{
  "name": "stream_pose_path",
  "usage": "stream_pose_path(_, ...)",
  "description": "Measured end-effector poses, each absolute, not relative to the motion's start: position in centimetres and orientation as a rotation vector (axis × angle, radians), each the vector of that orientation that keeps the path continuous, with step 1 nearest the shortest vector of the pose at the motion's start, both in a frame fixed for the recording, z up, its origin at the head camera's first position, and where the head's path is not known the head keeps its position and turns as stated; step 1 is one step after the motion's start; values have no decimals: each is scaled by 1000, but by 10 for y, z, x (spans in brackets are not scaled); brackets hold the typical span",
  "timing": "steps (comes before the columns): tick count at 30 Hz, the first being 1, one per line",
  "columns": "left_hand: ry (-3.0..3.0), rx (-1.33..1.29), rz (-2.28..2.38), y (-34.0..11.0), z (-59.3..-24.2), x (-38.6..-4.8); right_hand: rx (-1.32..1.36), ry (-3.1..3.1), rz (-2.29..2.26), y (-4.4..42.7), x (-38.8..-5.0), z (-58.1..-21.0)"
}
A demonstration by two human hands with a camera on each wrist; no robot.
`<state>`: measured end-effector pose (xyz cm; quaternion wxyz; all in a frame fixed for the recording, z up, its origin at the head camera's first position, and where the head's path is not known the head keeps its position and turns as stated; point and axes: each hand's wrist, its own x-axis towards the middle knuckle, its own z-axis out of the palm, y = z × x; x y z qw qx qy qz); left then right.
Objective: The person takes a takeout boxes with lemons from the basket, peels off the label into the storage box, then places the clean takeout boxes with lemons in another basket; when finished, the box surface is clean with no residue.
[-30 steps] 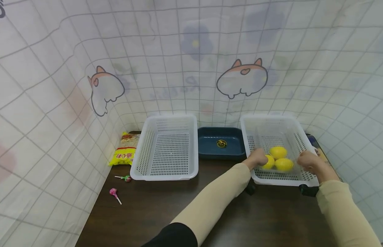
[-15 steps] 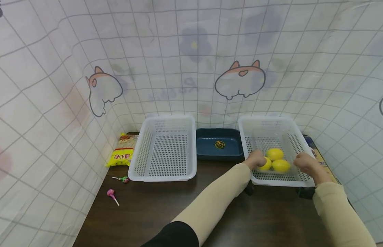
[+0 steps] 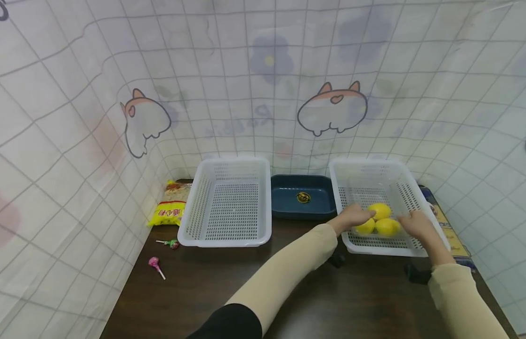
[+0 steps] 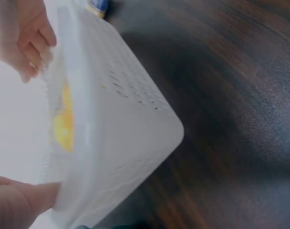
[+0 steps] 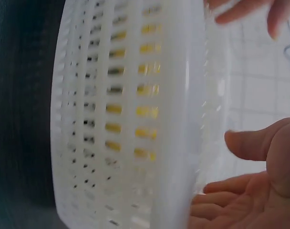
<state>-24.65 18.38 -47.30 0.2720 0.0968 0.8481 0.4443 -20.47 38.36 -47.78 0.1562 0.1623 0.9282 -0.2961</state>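
Note:
Three lemons [image 3: 379,221] sit in a clear plastic container inside the right-hand white perforated basket [image 3: 390,249]. My left hand [image 3: 354,215] is over the basket's left side, its fingertips close to the lemons. On the opposite side is my right hand [image 3: 417,223]. The right wrist view shows the right hand's thumb [image 5: 250,144] apart from its fingers, with nothing between them, beside the container's clear rim [image 5: 221,95]. In the left wrist view, part of my left hand [image 4: 21,202] is by the basket's edge; the rest is cut off.
Another white basket [image 3: 233,242] stands to the left. Between the baskets, a dark blue tray [image 3: 284,212] holds a small gold-and-black round item [image 3: 303,197]. Two lollipops [image 3: 157,266] and a yellow snack bag [image 3: 167,213] lie at far left. A blue-and-tan package [image 3: 451,235] is at right.
Both hands' fingers have loosened from a curled hold at the clear container's sides. The right hand has moved slightly inward. The lemons stay in nearly the same place.

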Motion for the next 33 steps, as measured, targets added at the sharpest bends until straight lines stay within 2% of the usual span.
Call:
stream_pose_path(8, 2482, 565, 1071, 173, -465, -244, 298, 2992, -833, 348, -183, -464)
stream_pose_path(19, 2858, 911, 796, 131, -464, -232, 105, 3224, -725, 302, -159, -457)
stream_pose_path(25, 3060, 897, 687, 95, -472, -213, 75, 3245, -695, 279, -145, -452)
stream_pose_path(33, 3205, 711, 618, 45, -484, -185, 66, 3298, -702, 250, -126, -454)
